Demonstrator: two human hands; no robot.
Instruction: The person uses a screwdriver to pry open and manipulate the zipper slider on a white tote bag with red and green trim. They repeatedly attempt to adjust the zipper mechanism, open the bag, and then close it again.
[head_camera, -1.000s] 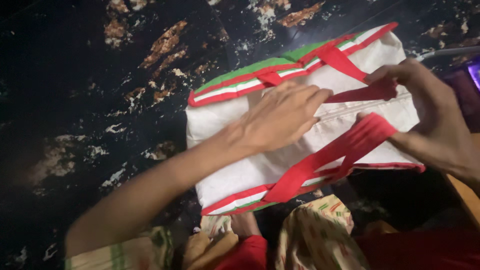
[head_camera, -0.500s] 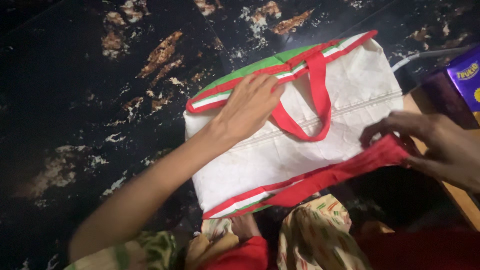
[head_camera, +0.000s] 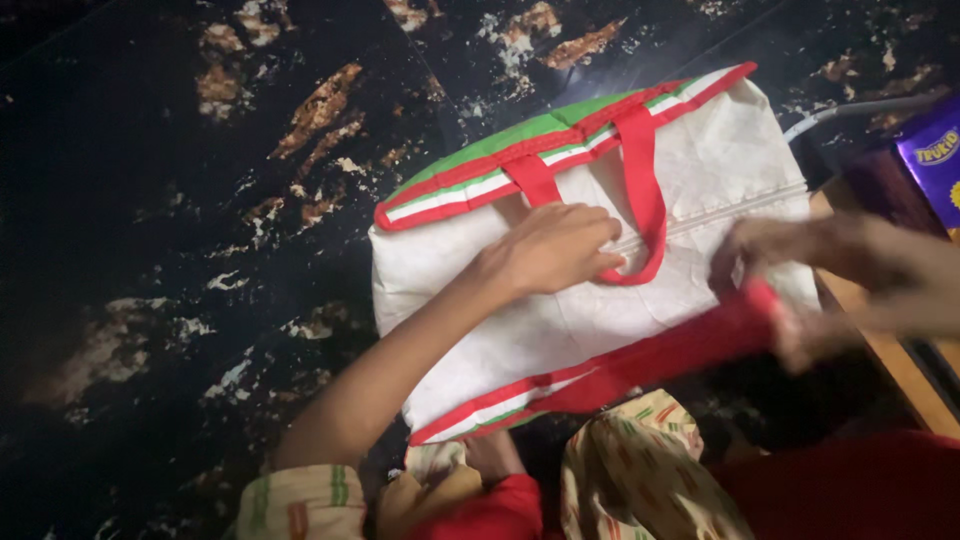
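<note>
At the left of the frame there is only the dark floor (head_camera: 150, 300), black with brown and white worn patches, and nothing lies on this part. From the lower left the person's left arm goes up toward the centre, in a short sleeve (head_camera: 300, 500) of beige cloth with green and orange stripes. The left hand (head_camera: 555, 250) rests palm down on the white bag (head_camera: 600, 320), which lies flat on the floor in the centre and right of the frame; the fingers are stretched and close together, holding nothing, and they seem to press the cloth so that the bag stays flat and does not slide. Their tips are just beside the upper red handle (head_camera: 640, 190), which lies as a loop on the white face, and near the pale zip line (head_camera: 720, 215) that crosses the bag. The far edge of the bag has a green, white and red border (head_camera: 520, 165). Further right, the right hand (head_camera: 800, 290) is strongly blurred; it appears to be closed on the lower red strap (head_camera: 690, 350) and to draw it to the right, but how tightly the fingers are bent cannot be told. At the lower middle, the patterned cloth on the knees (head_camera: 640, 470) covers the near corner of the bag. At the right edge a purple box (head_camera: 935, 160) is cut off by the frame, and a wooden edge (head_camera: 880, 360) and a pale cable (head_camera: 850, 110) are only partly seen.
</note>
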